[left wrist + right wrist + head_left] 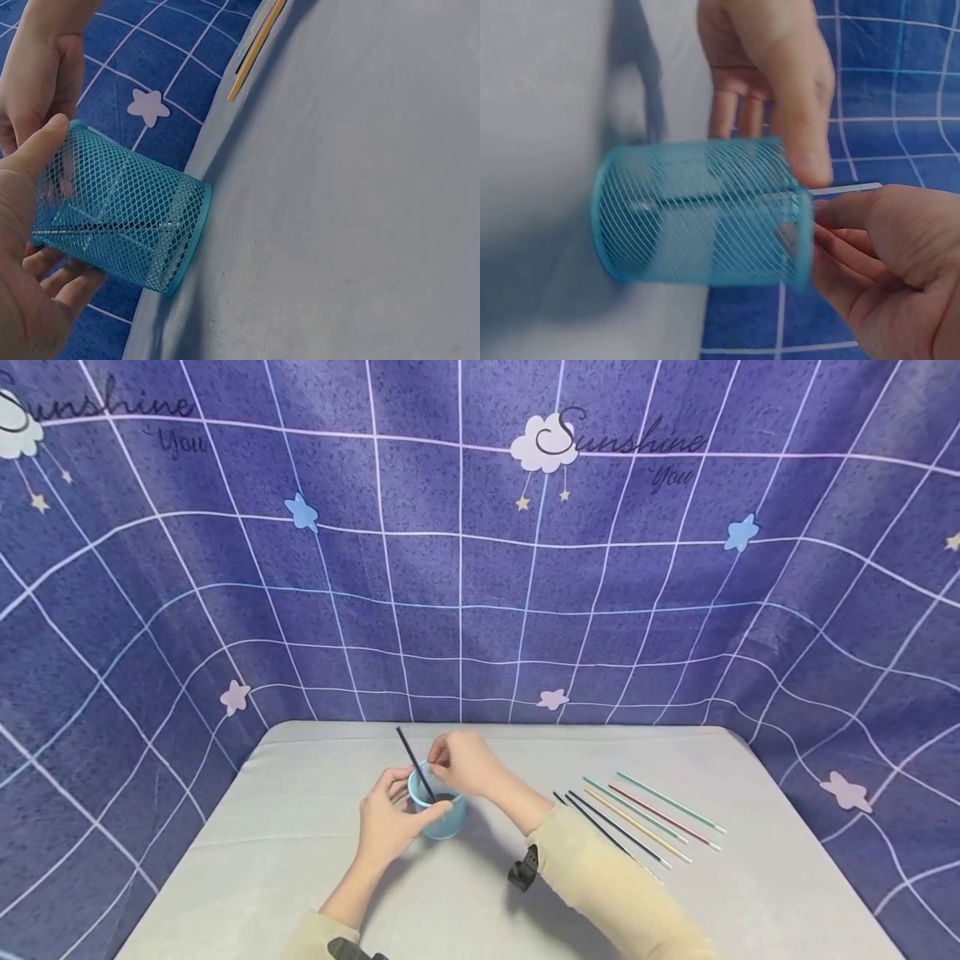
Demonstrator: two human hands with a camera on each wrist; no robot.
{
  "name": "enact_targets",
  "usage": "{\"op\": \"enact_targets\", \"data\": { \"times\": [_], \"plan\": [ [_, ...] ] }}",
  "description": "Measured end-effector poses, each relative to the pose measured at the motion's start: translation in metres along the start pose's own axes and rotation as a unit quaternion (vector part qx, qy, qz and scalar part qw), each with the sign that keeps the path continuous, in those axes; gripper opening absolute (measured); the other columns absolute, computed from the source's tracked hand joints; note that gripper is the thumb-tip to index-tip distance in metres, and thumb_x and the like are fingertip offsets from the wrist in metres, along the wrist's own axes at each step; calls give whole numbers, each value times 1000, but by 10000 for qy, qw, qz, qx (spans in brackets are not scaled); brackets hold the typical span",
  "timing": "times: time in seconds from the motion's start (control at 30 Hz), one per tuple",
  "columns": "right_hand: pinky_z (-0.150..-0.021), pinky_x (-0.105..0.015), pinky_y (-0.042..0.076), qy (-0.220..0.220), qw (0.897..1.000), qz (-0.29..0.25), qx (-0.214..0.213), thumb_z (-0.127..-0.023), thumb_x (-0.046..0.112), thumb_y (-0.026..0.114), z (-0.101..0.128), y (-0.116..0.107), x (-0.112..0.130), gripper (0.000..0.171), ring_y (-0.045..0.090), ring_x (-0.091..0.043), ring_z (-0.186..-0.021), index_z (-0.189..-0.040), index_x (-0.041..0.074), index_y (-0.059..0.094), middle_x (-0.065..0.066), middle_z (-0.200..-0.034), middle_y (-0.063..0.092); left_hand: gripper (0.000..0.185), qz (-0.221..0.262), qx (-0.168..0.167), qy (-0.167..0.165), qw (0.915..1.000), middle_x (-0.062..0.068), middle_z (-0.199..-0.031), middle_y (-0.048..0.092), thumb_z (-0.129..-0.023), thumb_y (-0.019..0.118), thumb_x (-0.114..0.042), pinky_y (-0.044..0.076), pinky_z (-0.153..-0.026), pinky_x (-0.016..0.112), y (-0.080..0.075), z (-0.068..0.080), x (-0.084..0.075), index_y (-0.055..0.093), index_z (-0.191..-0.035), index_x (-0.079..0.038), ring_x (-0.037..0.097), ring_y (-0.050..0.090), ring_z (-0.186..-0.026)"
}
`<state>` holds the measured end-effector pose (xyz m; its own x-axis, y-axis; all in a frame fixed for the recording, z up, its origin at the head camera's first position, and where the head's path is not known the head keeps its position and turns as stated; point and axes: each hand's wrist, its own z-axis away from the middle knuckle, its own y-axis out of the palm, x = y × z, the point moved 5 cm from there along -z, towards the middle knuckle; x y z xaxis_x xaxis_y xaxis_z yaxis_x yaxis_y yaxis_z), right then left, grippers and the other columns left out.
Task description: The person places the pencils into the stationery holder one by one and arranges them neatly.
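A light-blue mesh pen cup (442, 827) stands on the table in the head view. My left hand (386, 822) holds it from the left side, thumb across the near rim and fingers round the far side. One thin dark pencil-like stick (411, 753) leans in the cup, its upper end sticking out to the left. My right hand (468, 764) is at the cup's mouth with bent fingers, fingertips right at the rim and partly inside. In the right wrist view, its fingertips (787, 236) show through the mesh; I cannot tell whether they pinch anything.
Several thin sticks lie side by side to the right, among them a yellow stick (637, 825), a red stick (663, 817) and a teal stick (671, 802). A patterned blue curtain (495, 635) rises behind the pale tablecloth (262, 852). Black wrist straps sit on both sleeves.
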<state>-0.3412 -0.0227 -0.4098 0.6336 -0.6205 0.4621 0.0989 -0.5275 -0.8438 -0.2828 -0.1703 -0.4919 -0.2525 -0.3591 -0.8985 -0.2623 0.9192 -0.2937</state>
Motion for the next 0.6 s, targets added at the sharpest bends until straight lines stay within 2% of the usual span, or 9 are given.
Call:
{"op": "enact_targets", "data": {
  "times": [0.2, 0.37, 0.5, 0.6],
  "plan": [
    [-71, -21, 66, -115, 9989, 50, -449, -93, 5, 78, 14, -38, -13, 3, 79, -19, -79, -96, 4, 78, -8, -88, 82, 72, 9, -39, -82, 10000, 18, -132, 75, -68, 104, -28, 64, -103, 46, 0, 0, 0, 65, -124, -6, 35, 73, -125],
    [-71, -25, 65, 69, 9976, 233, -654, -93, 8, 77, 32, -62, -35, 5, 77, -16, -76, -97, 6, 79, -6, -87, 82, 72, 12, -56, -172, 9998, 18, -133, 74, -67, 104, -27, 63, -104, 45, -1, -1, 3, 65, -124, -5, 35, 72, -126],
    [-72, -27, 65, 165, 9977, 329, -575, -92, 8, 76, 52, -68, -55, 5, 76, -14, -75, -96, 7, 78, -5, -86, 82, 72, 22, -51, -214, 9998, 18, -133, 74, -66, 104, -26, 63, -104, 45, -1, -2, 3, 66, -123, -6, 35, 73, -125],
    [-71, -25, 65, 167, 9983, 396, -393, -92, 6, 74, 71, -64, -68, 4, 73, -12, -73, -94, 6, 77, -4, -83, 80, 71, 53, -17, -194, 9998, 18, -132, 75, -66, 105, -26, 63, -104, 44, 1, -2, 1, 66, -122, -6, 35, 73, -124]
  ]
}}
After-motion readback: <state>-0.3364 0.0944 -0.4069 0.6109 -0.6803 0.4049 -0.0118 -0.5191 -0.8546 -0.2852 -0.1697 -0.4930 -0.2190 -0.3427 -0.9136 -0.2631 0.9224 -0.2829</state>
